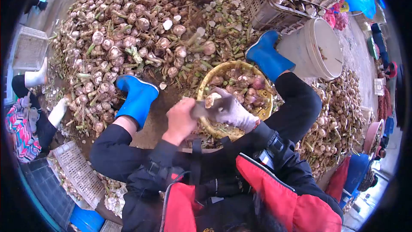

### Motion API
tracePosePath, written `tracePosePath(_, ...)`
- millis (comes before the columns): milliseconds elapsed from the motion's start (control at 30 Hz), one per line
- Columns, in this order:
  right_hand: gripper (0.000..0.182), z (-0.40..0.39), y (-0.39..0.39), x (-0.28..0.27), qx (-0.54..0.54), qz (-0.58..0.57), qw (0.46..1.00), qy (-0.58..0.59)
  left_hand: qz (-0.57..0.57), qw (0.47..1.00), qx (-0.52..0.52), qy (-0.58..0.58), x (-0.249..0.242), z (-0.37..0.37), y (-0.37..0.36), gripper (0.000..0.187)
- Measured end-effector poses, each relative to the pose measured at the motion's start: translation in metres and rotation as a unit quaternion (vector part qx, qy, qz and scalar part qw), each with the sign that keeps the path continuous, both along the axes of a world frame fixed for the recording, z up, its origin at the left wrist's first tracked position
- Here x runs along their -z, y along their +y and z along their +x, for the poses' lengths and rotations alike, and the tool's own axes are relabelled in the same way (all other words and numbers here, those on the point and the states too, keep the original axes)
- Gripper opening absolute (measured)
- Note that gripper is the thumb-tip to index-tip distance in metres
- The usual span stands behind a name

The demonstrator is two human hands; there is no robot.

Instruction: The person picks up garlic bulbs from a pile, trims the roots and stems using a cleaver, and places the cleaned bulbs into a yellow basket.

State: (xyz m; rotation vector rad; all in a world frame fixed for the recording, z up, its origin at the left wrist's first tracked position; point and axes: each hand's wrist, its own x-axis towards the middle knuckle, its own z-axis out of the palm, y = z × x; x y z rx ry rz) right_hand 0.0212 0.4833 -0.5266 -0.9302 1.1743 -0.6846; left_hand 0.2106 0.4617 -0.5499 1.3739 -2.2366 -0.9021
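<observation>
My bare left hand (180,119) is closed round the handle of a knife. The knife's grey blade (200,110) points right, toward the other hand, and its far end is blurred. My right hand (236,114), in a pale glove, is closed on a garlic bulb (211,99) whose whitish side faces the blade. Both hands are over the near left part of a yellow basket (205,122). Reddish-purple garlic bulbs (257,83) lie inside the basket, along with some trimmings near its front.
A large heap of garlic (116,51) spreads ahead and left; another heap (332,124) lies at right. Cut stems (227,21) cover the ground beyond the basket. A white bucket (300,51) and stacked crates (274,13) stand front right. Another person's white boots (58,111) show at left.
</observation>
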Motion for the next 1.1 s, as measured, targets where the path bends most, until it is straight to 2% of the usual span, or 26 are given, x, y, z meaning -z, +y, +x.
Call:
tracePosePath(33,0.057,0.004,0.005,-0.002,0.002,-0.073,0.997,0.029,0.006,0.998,-0.061,-0.028,0.027,0.013,-0.004,0.025)
tracePosePath(67,0.055,0.005,0.009,-0.004,-0.001,-0.147,0.987,0.061,0.14,0.979,-0.108,-0.098,0.055,0.024,-0.011,0.028)
tracePosePath(100,0.062,0.007,0.007,-0.01,0.025,-0.166,0.983,0.076,0.278,0.944,-0.162,0.075,0.05,0.019,-0.01,0.029)
tracePosePath(133,0.062,0.005,0.006,-0.007,0.034,-0.161,0.983,0.077,0.409,0.858,-0.205,0.235,0.036,0.017,-0.005,0.029)
tracePosePath(167,0.068,0.005,0.004,-0.002,-0.022,-0.288,0.914,0.284,0.523,0.714,-0.202,0.42,0.003,0.008,-0.006,0.034)
tracePosePath(200,0.074,0.004,-0.001,0.003,-0.082,-0.404,0.781,0.47,0.546,0.676,-0.187,0.458,-0.001,0.006,-0.006,0.039)
tracePosePath(267,0.075,0.009,0.001,0.015,-0.095,-0.377,0.79,0.474,0.432,0.811,-0.145,0.367,-0.008,0.0,-0.008,0.041)
tracePosePath(300,0.068,0.017,0.002,0.019,0.064,-0.172,0.953,0.242,0.361,0.867,-0.104,0.328,0.005,-0.001,-0.006,0.04)
tracePosePath(333,0.061,0.021,0.001,0.026,0.218,0.058,0.974,-0.025,0.327,0.904,-0.077,0.264,0.007,-0.001,-0.005,0.038)
tracePosePath(367,0.044,0.013,-0.004,0.035,0.104,0.158,0.978,-0.087,0.246,0.937,-0.06,0.239,0.013,-0.002,-0.005,0.036)
tracePosePath(400,0.044,0.008,-0.003,0.04,0.107,0.161,0.977,-0.087,0.162,0.962,-0.044,0.213,0.019,-0.002,-0.005,0.033)
tracePosePath(467,0.038,0.006,-0.004,0.038,-0.008,0.001,0.998,0.065,0.108,0.979,-0.039,0.166,0.012,0.002,-0.014,0.028)
tracePosePath(533,0.036,0.003,-0.007,0.026,0.016,0.027,0.999,0.012,0.125,0.983,-0.052,0.127,0.025,0.006,-0.019,0.024)
tracePosePath(600,0.036,-0.002,-0.012,0.018,-0.035,-0.053,0.994,0.093,0.178,0.978,-0.104,-0.013,0.077,0.023,-0.024,0.024)
tracePosePath(633,0.036,-0.01,-0.012,0.021,-0.048,-0.022,0.995,0.09,0.152,0.977,-0.146,0.017,0.105,0.028,-0.032,0.024)
tracePosePath(667,0.035,-0.019,-0.02,0.018,-0.097,0.081,0.983,0.132,0.164,0.971,-0.174,-0.008,0.114,0.028,-0.049,0.026)
tracePosePath(700,0.038,-0.029,-0.01,0.036,-0.121,-0.04,0.956,0.265,0.143,0.971,-0.191,0.026,0.131,0.029,-0.066,0.026)
tracePosePath(733,0.041,-0.035,0.002,0.055,-0.142,-0.159,0.896,0.39,0.061,0.978,-0.19,0.064,0.143,0.026,-0.084,0.028)
tracePosePath(767,0.043,-0.032,0.001,0.059,-0.107,-0.152,0.906,0.38,-0.001,0.979,-0.189,0.08,0.172,0.026,-0.101,0.03)
tracePosePath(800,0.046,-0.028,0.0,0.06,-0.071,-0.145,0.914,0.372,0.146,0.974,-0.171,-0.02,0.163,0.021,-0.122,0.037)
tracePosePath(867,0.049,-0.022,-0.007,0.055,-0.048,-0.145,0.918,0.366,0.062,0.989,-0.116,-0.063,0.222,0.026,-0.134,0.036)
tracePosePath(900,0.048,-0.025,-0.014,0.056,-0.032,-0.14,0.925,0.351,0.01,0.991,-0.104,-0.08,0.216,0.026,-0.133,0.032)
tracePosePath(933,0.047,-0.022,-0.018,0.059,-0.016,-0.139,0.935,0.327,0.014,0.987,-0.126,-0.096,0.212,0.026,-0.127,0.028)
tracePosePath(1000,0.051,-0.022,-0.026,0.059,-0.021,-0.119,0.947,0.297,0.135,0.968,-0.178,-0.11,0.189,0.03,-0.11,0.024)
tracePosePath(1033,0.058,-0.017,-0.027,0.064,-0.005,-0.122,0.952,0.28,0.224,0.948,-0.227,0.0,0.175,0.029,-0.1,0.021)
tracePosePath(1100,0.076,-0.006,-0.025,0.077,-0.011,-0.162,0.95,0.266,0.382,0.85,-0.295,0.211,0.112,0.015,-0.078,0.019)
